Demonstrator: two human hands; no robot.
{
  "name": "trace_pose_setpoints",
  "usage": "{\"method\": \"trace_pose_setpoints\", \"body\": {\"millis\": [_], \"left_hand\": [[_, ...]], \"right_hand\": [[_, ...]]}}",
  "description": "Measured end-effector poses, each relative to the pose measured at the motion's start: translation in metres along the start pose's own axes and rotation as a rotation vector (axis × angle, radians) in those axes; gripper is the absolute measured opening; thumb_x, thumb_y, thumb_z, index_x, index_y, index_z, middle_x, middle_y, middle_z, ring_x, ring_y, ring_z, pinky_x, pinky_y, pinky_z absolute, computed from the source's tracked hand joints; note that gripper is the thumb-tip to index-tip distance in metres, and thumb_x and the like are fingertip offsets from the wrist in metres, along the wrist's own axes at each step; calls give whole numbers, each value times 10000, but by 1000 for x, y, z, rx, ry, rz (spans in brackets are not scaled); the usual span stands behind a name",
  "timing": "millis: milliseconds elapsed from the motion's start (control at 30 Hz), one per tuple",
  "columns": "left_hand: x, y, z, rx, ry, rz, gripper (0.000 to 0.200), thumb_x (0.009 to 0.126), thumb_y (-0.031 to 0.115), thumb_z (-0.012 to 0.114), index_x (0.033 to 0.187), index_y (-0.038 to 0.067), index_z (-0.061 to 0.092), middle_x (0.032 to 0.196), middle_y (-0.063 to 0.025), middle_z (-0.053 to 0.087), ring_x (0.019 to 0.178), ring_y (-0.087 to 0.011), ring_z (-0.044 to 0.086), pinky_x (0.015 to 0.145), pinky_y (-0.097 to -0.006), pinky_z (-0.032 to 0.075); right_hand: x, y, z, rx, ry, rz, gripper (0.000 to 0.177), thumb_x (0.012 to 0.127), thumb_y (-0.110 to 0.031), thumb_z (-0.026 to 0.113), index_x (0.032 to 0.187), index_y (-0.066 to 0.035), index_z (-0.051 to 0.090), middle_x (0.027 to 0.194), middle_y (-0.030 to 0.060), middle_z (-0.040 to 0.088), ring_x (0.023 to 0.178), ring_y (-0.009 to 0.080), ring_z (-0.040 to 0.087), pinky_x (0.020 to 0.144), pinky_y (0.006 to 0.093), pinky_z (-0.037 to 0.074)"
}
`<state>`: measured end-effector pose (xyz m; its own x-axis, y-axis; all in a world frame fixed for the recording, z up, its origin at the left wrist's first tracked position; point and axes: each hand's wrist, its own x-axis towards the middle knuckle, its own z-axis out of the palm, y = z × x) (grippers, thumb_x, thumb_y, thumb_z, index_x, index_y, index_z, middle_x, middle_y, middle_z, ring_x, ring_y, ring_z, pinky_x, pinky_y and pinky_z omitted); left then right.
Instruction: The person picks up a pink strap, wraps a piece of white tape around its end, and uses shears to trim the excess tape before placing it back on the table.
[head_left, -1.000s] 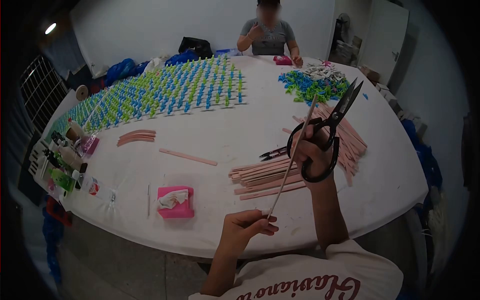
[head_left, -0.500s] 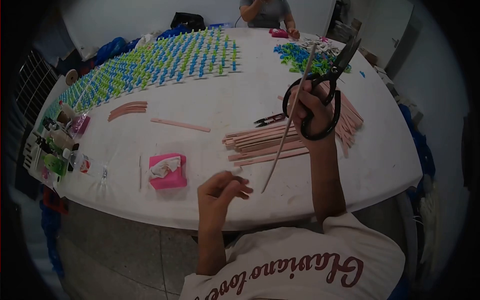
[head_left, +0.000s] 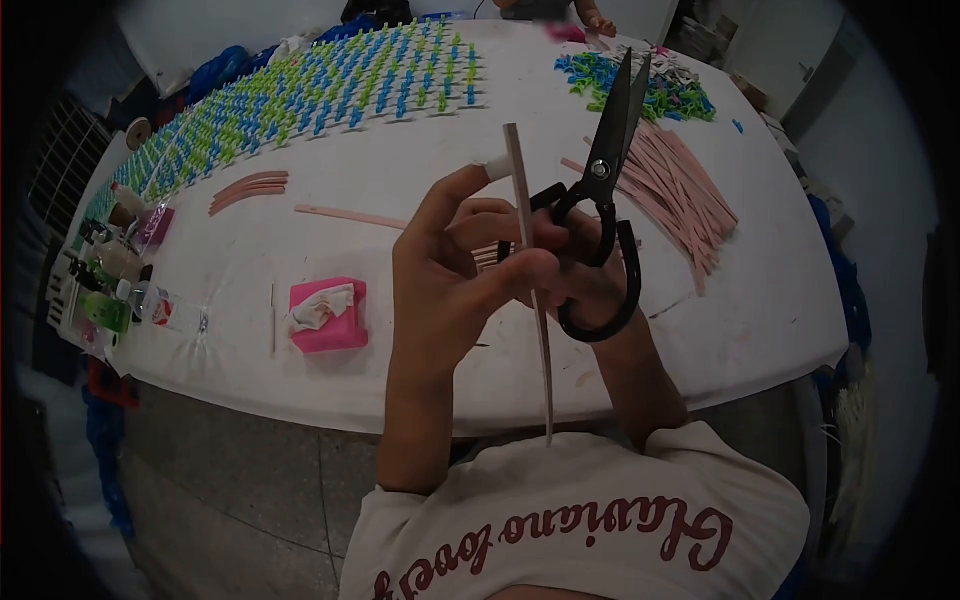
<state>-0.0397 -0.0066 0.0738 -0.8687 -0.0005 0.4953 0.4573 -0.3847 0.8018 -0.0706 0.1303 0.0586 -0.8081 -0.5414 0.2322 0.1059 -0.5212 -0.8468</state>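
A long thin strip (head_left: 518, 180) stands nearly upright in front of me, seen almost edge-on. My left hand (head_left: 450, 265) pinches it about midway, the thumb against it and the raised index finger wearing a white wrap at its tip. My right hand (head_left: 590, 285) is closed around the black-handled scissors (head_left: 602, 170), whose blades point up and stand slightly apart. The right fingertips meet the strip too, partly hidden behind the left hand. Behind both hands lies a stack of pink strips (head_left: 487, 257), mostly covered by them.
More pink strips (head_left: 675, 195) lie piled at the right. Blue and green clips (head_left: 640, 90) are heaped farther back, with rows of similar clips (head_left: 350, 80) at the left. A pink tissue pack (head_left: 335, 325) and several bottles (head_left: 105, 310) are on the white table (head_left: 240, 395). A person (head_left: 545, 8) sits opposite.
My left hand has risen to the right and taken hold of the strip. The scissors and right hand have shifted slightly left and down, and the strip is now more upright.
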Motion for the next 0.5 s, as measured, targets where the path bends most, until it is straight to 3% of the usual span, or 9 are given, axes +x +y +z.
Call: {"method": "trace_pose_setpoints", "body": {"millis": [33,133,200,267,500], "left_hand": [[0,3,1,-107,71,-118,646,665,-27,700,1219,-16,369,837,-188,629,755,-197,618,616,-268,505],[5,2,0,-214,74,-73,668,669,-34,686,1242,-42,343,806,-203,625,659,-197,628,539,-254,523],[11,6,-4,-169,55,-56,668,673,-30,682,1244,-58,336,799,-196,627,662,-201,630,570,-262,527],[16,7,-6,-126,33,-41,668,678,-25,677,1246,-73,328,792,-190,629,666,-205,632,601,-271,531],[27,-3,-6,-224,78,-37,633,712,31,673,1234,-88,336,805,-170,631,692,-184,619,640,-255,498]], "right_hand": [[1,2,1,-22,-5,-16,345,611,-208,673,813,-37,452,652,19,489,506,63,456,437,184,340],[2,9,-5,-47,-88,-37,323,611,-200,654,803,-25,463,607,15,475,487,72,450,430,192,342],[0,14,-10,-49,-163,-44,304,609,-193,644,787,-33,457,595,18,472,487,74,450,432,192,345],[-8,16,-11,-44,-143,30,328,610,-136,661,811,-61,414,702,30,490,594,103,488,530,215,387],[-22,16,-30,2,-137,113,314,604,-99,668,793,-72,419,719,31,495,655,103,499,571,221,396]]}}
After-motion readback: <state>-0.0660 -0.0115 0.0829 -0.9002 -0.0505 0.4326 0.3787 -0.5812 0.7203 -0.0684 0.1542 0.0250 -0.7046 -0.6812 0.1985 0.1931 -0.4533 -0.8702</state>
